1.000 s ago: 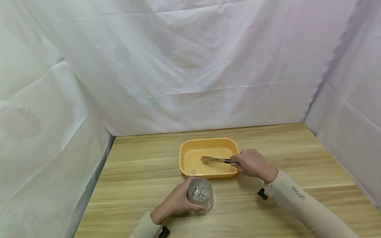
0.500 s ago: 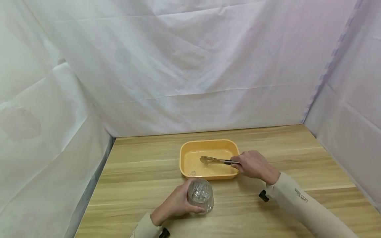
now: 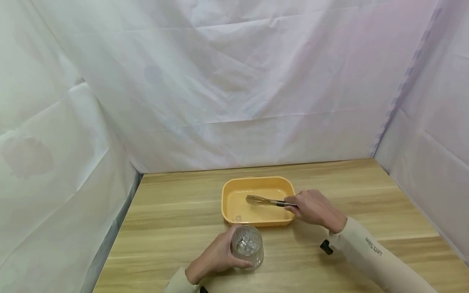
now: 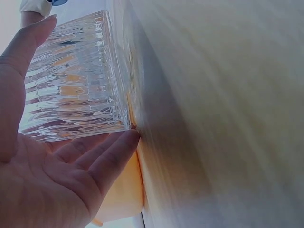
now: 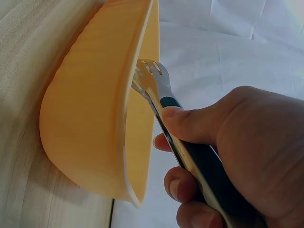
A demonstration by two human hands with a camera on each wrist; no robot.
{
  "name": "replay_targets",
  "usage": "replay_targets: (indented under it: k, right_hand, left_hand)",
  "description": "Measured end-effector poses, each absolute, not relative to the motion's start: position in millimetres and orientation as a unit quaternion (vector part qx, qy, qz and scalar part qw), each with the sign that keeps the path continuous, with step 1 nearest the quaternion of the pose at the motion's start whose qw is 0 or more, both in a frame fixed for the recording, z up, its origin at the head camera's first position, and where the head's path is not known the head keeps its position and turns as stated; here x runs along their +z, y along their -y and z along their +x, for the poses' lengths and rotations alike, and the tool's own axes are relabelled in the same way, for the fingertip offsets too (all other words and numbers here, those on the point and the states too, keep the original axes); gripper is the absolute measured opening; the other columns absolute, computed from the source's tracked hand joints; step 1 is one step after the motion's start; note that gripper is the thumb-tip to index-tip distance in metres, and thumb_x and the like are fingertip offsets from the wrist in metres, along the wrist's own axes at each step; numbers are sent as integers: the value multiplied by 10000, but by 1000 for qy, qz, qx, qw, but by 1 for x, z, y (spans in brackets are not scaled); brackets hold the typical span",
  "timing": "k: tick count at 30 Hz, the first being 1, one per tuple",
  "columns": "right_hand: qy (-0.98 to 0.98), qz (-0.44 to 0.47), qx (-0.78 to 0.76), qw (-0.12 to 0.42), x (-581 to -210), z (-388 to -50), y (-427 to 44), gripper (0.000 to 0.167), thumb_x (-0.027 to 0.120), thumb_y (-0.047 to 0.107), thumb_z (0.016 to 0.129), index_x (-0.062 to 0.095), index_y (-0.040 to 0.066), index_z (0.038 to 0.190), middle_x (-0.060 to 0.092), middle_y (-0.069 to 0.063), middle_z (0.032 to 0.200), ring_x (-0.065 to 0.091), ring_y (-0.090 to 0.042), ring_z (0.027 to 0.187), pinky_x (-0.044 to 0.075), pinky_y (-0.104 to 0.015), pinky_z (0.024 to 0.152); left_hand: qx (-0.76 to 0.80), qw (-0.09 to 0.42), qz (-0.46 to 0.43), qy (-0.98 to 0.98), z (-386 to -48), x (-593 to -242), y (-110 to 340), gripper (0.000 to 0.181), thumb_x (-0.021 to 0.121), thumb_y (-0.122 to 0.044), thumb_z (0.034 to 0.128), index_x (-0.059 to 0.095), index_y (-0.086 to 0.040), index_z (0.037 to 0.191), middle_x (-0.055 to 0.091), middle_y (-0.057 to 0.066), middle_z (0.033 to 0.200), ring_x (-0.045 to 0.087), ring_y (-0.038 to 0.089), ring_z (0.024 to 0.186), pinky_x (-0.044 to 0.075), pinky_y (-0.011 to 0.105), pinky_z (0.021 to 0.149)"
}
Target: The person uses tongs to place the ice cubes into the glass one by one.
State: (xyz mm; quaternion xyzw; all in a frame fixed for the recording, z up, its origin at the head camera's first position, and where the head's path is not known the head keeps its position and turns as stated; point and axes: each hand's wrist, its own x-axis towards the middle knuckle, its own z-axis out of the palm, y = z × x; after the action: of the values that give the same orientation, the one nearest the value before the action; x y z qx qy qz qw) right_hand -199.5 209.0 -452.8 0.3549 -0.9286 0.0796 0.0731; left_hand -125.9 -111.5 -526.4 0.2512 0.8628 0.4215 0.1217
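My left hand (image 3: 220, 252) holds a clear ribbed glass (image 3: 247, 248) in front of the tray, the thumb on one side and fingers on the other. In the left wrist view the glass (image 4: 78, 80) stands at the tabletop. My right hand (image 3: 314, 207) grips metal tongs (image 3: 261, 200) with dark handle parts. The tongs' heads reach over the right rim into the yellow tray (image 3: 227, 191). In the right wrist view the tongs (image 5: 164, 90) slant down past the tray wall (image 5: 85, 118). Small clear pieces (image 3: 238, 218) lie in the tray's near left corner.
The wood-grain table (image 3: 168, 215) extends on both sides of the tray. White cloth (image 3: 234, 81) hangs behind the table and along its left and right sides. A dark gap (image 3: 121, 215) runs down the table's left edge.
The head view has tilted up slightly, so everything sits lower in it. The tongs' heads have shifted slightly left within the tray. My left hand keeps its hold on the glass.
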Motion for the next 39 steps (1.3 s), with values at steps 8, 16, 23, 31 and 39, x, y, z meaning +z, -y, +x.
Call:
replay_targets:
  k: [8, 16, 23, 31, 39]
  right_hand:
    - [928, 355, 82, 84, -453, -199, -210, 284, 681, 269, 937, 493, 254, 724, 326, 165, 553, 276, 1, 470, 235, -198, 451]
    - [930, 348, 79, 89, -449, -197, -212, 291, 677, 277, 942, 485, 255, 723, 313, 167, 555, 269, 6, 471, 222, -192, 451]
    - [929, 349, 77, 97, -440, -192, -212, 300, 680, 276, 939, 474, 255, 721, 293, 171, 554, 254, 16, 474, 210, -188, 456]
    - [930, 343, 86, 105, -432, -188, -212, 178, 690, 273, 932, 580, 250, 795, 398, 187, 569, 287, 26, 472, 257, -186, 464]
    - [924, 352, 101, 109, -422, -179, -215, 56, 670, 275, 948, 659, 236, 910, 525, 187, 641, 302, 48, 472, 291, -177, 470]
  left_hand:
    - [425, 117, 254, -861, -125, -526, 111, 945, 900, -483, 651, 406, -214, 1411, 606, -14, 1260, 595, 136, 1123, 501, 329, 945]
    - [424, 114, 258, -860, -125, -528, 111, 938, 895, -493, 655, 404, -225, 1408, 611, -8, 1255, 600, 139, 1117, 508, 331, 935]
    - [428, 114, 263, -857, -126, -527, 111, 937, 897, -478, 662, 388, -246, 1413, 616, -24, 1264, 605, 112, 1110, 507, 318, 936]
    - [429, 120, 260, -857, -126, -526, 110, 939, 897, -483, 660, 385, -249, 1412, 612, -28, 1266, 601, 107, 1111, 506, 311, 931]
    - [429, 116, 260, -857, -126, -527, 111, 928, 896, -484, 661, 390, -257, 1405, 618, -19, 1260, 610, 124, 1106, 509, 315, 927]
